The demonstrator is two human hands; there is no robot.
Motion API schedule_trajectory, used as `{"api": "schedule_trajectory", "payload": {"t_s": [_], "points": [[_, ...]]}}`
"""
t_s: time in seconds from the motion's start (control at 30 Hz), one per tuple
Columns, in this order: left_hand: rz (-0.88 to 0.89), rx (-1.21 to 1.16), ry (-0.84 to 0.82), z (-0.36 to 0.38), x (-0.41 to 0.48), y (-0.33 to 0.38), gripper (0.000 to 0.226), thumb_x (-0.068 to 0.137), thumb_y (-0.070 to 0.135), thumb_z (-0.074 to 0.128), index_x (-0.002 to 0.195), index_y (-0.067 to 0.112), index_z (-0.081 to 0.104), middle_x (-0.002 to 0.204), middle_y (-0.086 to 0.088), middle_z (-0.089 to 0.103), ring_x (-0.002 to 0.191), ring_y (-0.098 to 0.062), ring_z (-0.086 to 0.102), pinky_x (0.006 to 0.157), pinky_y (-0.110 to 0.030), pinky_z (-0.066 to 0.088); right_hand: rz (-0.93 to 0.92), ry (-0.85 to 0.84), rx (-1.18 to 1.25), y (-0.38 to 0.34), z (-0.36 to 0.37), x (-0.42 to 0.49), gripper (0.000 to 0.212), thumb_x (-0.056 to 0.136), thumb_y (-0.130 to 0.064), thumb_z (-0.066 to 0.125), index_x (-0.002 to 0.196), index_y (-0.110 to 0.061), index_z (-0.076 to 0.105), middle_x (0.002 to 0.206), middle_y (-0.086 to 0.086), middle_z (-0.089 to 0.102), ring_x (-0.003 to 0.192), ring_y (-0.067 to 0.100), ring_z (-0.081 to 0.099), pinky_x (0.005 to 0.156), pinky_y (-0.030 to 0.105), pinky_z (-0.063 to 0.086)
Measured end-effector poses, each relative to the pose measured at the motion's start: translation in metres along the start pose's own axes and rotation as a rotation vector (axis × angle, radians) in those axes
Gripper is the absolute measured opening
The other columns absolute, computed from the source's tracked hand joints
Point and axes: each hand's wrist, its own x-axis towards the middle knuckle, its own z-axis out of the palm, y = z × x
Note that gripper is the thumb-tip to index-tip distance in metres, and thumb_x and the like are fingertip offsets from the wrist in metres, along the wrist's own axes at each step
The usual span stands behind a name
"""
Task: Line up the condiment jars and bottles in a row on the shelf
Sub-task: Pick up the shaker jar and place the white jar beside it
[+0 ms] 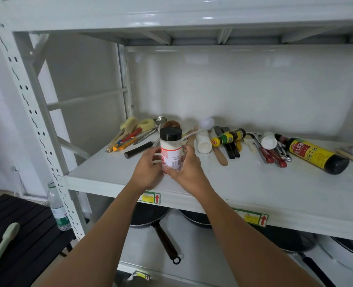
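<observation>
An upright jar of white powder (171, 146), with a black cap and a red and white label, is gripped by both hands above the front of the white shelf (244, 187). My left hand (147, 167) wraps its left side and my right hand (189, 167) its right side. Further back, a white jar (204, 141) lies on its side. A small bottle with a yellow label (228, 138) lies to its right. Another white jar (268, 140) lies beyond that. A big dark soy sauce bottle (316, 155) lies flat at the right.
Brushes, sponges and a black-handled tool (130, 137) are piled at the shelf's back left. Knives, a wooden spatula and red-handled utensils (273, 156) lie among the bottles. Frying pans (150, 216) sit on the lower shelf. A water bottle (58, 208) stands by the left post.
</observation>
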Motion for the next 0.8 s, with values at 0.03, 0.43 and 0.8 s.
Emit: {"api": "schedule_trajectory", "payload": {"t_s": [0.03, 0.43, 0.8], "points": [[0.009, 0.020, -0.021, 0.0003, 0.0006, -0.0018, 0.049, 0.097, 0.014, 0.064, 0.144, 0.025, 0.055, 0.137, 0.008, 0.061, 0.118, -0.012, 0.059, 0.100, -0.033, 0.051, -0.001, 0.001, 0.002, 0.0003, 0.0002, 0.0005, 0.103, 0.063, -0.067, 0.082, 0.145, -0.036, 0.029, 0.139, -0.002, 0.057, 0.129, 0.022, 0.056, 0.104, 0.052, 0.052], [0.035, 0.037, -0.029, 0.0016, 0.0056, -0.0086, 0.033, 0.105, 0.019, 0.056, 0.137, 0.022, 0.063, 0.130, 0.003, 0.067, 0.113, -0.012, 0.061, 0.088, -0.018, 0.045, -0.014, -0.063, 0.017, 0.0046, -0.0015, 0.0023, 0.081, 0.086, -0.034, 0.084, 0.150, -0.025, 0.036, 0.148, -0.002, 0.059, 0.130, 0.017, 0.062, 0.103, 0.034, 0.053], [0.039, -0.160, -0.086, -0.0006, 0.0039, -0.0096, 0.043, 0.096, 0.016, 0.057, 0.138, 0.023, 0.059, 0.125, 0.000, 0.065, 0.111, -0.017, 0.062, 0.081, -0.023, 0.048, -0.036, -0.009, -0.089, 0.0026, 0.0013, -0.0016, 0.086, 0.077, -0.041, 0.089, 0.146, -0.025, 0.040, 0.135, -0.001, 0.058, 0.121, 0.015, 0.060, 0.097, 0.029, 0.052]]}}
